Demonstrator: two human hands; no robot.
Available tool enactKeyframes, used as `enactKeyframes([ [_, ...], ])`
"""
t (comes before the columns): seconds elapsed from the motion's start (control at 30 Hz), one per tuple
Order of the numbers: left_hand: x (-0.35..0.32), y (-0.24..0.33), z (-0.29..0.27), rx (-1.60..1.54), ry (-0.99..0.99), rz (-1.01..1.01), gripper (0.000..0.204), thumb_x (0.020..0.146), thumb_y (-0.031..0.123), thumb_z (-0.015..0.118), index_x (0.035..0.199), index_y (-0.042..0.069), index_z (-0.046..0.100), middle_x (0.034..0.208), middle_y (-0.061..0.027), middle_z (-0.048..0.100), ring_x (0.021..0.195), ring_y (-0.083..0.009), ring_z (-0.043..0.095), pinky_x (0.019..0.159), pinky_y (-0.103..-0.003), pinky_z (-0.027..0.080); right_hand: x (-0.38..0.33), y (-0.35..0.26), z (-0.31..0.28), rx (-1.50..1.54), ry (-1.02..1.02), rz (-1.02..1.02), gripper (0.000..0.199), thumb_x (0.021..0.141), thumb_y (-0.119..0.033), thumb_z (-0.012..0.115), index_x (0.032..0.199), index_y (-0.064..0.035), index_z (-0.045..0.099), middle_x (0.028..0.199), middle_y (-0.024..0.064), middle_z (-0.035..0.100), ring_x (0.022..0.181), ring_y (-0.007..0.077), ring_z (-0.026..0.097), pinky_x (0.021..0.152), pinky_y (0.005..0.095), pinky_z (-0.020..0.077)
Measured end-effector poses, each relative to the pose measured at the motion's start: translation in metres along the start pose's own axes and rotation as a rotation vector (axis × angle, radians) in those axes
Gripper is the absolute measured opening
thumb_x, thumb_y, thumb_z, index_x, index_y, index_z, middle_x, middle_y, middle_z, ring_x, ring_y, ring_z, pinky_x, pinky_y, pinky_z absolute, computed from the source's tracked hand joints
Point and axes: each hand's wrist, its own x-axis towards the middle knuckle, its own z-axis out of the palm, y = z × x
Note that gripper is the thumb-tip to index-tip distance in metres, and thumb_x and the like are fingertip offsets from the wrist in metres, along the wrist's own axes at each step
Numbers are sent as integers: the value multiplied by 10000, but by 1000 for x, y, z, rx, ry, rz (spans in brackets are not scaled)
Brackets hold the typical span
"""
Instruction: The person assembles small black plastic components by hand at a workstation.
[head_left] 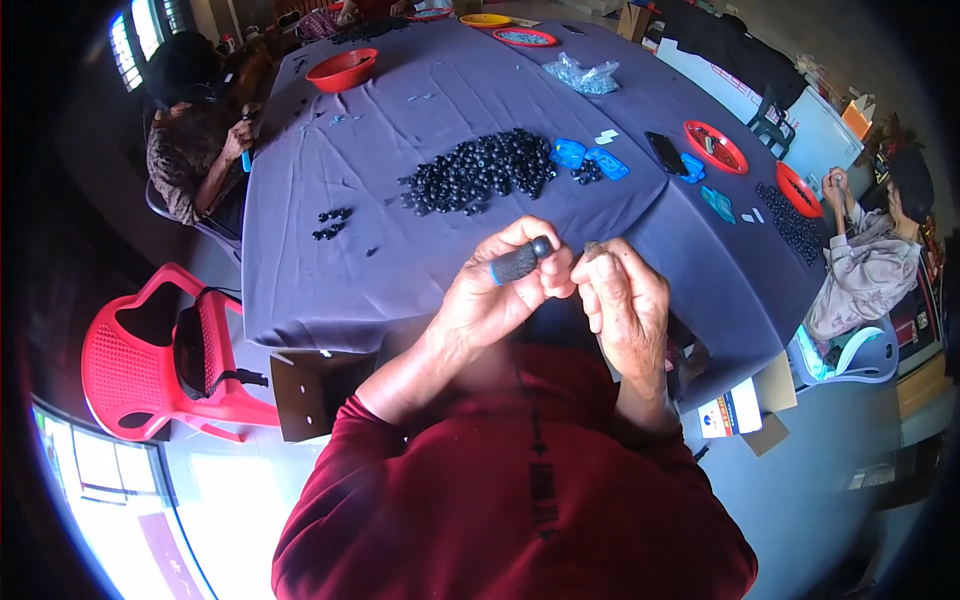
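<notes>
Both hands are raised together over the near edge of a table draped in a purple cloth (420, 110). The left hand (495, 295) is curled narrow, its forefinger in a dark finger cot with a blue rim (516, 263), and it pinches one small black bead (542, 246) at the fingertip. The right hand (622, 300) is also curled narrow, thumb and fingers closed on a tiny dark piece (591, 247) that is too small to make out; it sits just beside the bead, at its 3 o'clock. At 12 o'clock from the hands lies one big heap of black beads (482, 170), too many to count, with a small scatter of a few more (331, 224) at 10 o'clock. Beside the heap, at 1 o'clock, lie two blue trays (588, 158), and further right one dark phone (666, 153). Four red bowls show on the cloth: one at far 11 o'clock (342, 70), one at far 12 o'clock (525, 38), and two at 2 o'clock (716, 147). One clear plastic bag (584, 76) lies at far 12 o'clock. One red plastic chair (150, 365) stands at 9 o'clock. Two other people sit at the table, one at 10 o'clock (195, 130) and one at 3 o'clock (865, 260).
</notes>
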Motion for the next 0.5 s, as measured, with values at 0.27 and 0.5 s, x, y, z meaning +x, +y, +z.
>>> enactKeyframes([
  [0.27, -2, 5, -5, -137, -42, -28, 305, 798, 204, 587, 1037, 48, 479, 749, -30, 462, 703, -124, 437, 661, -291, 358, 0, -2, 7, -51, -10, -21, 225, 894, -203, 466, 799, -5, 516, 603, -19, 459, 476, 7, 366, 411, 161, 293],
  [0.5, 1, 5, -16, -167, -40, -40, 345, 777, 230, 611, 1042, 53, 476, 725, -18, 440, 663, -101, 405, 632, -266, 345, 2, 3, 1, -87, -30, 68, 239, 901, -219, 456, 779, -22, 513, 547, -35, 420, 455, 11, 352, 401, 169, 280],
])
